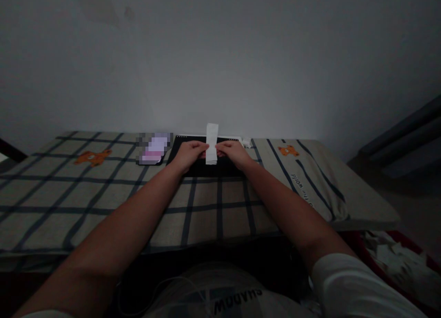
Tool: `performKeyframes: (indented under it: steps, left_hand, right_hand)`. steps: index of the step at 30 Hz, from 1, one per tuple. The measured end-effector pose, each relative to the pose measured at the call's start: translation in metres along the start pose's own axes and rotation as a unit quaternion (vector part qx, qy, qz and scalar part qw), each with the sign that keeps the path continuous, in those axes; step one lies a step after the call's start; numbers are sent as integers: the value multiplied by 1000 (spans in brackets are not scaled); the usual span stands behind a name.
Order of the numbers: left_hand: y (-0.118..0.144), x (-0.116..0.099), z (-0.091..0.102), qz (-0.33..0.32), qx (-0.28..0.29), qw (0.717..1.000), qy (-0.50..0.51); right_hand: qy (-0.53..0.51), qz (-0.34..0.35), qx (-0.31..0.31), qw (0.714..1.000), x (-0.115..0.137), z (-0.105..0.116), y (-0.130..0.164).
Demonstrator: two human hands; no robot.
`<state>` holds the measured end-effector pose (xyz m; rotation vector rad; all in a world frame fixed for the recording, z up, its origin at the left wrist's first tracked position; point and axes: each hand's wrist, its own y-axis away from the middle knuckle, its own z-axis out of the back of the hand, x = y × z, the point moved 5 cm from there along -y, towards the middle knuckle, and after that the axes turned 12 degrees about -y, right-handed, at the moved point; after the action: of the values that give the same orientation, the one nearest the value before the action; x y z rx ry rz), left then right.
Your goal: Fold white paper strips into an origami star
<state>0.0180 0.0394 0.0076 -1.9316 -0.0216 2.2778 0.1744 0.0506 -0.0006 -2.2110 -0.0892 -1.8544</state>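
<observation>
— White paper, is it? What's that strip (211,143) doing?

— It stands upright between both hands, above a black mat (206,168) that lies on the table (103,198). The left hand (188,155) pinches it from one side, the right hand (234,153) from the other, fingers of each clamped on the strip at about its middle.

— So which step is this?

— I'd judge it a fold or a tear across the middle; the grip suits either. The strip looks flat and whole for now.

— And what would the next move ask for?

— Even pressure from both hands, I think, and thumbs kept close together, or the line would run crooked. Thin paper like this would likely crumple if gripped too hard.

— Anything else round it?

— A checked cloth with little orange bears (92,158) covers the table. A blurred pinkish thing (155,149) lies just left of the mat, and a red bin (399,258) of white scraps sits low at the right.
</observation>
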Motion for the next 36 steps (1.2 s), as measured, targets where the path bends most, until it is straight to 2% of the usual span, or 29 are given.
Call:
performKeyframes:
  steps: [6, 10, 13, 19, 24, 32, 36]
  left_hand:
    - [1, 3, -3, 16, 19, 1000, -3]
    - [-1, 3, -1, 5, 8, 1000, -3]
    - [-2, 3, 1, 4, -1, 1000, -15]
    - [-3, 8, -1, 20, 14, 1000, -20]
    - [-4, 7, 1, -6, 6, 1000, -20]
    - [-2, 6, -1, 5, 16, 1000, -20]
    - [-2, 5, 0, 1, 0, 1000, -17]
  right_hand:
    - [7, 8, 1, 1000, 2, 2, -1]
    - [17, -5, 15, 1000, 0, 1, 0]
    - [7, -10, 2, 1000, 0, 0, 1]
    - [12, 2, -2, 1000, 4, 1, 2]
    - [22, 7, 17, 1000, 3, -1, 2]
    - [18, -7, -6, 1000, 2, 1, 1]
    - [37, 0, 8, 999, 5, -2, 3]
